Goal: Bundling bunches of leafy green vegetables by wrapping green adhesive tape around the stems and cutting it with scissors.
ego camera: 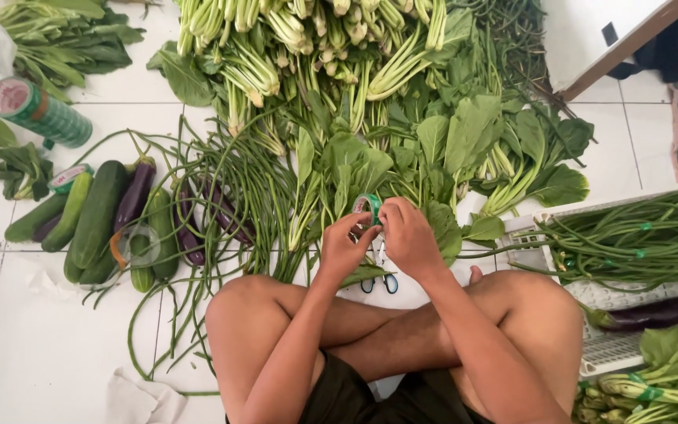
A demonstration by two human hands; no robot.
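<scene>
On the white tiled floor [33, 345], near its left edge, I see a stack of green tape rolls [39, 111], then dark green cucumbers [97, 213] beside purple eggplants [135, 192]. In the middle my left hand [344, 250] and right hand [406, 235] are curled together, both pinching a small roll of green tape [369, 206] over leafy green bunches [402, 149]. Blue-handled scissors [380, 281] lie just under them. By the right edge, a white plastic crate [617, 349] holds long green beans [637, 239].

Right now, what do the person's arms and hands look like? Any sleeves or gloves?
Both arms are bare, with no sleeves in view. The left hand and right hand wear no gloves, and no rings or watch show. Dark shorts are the only clothing visible.
</scene>
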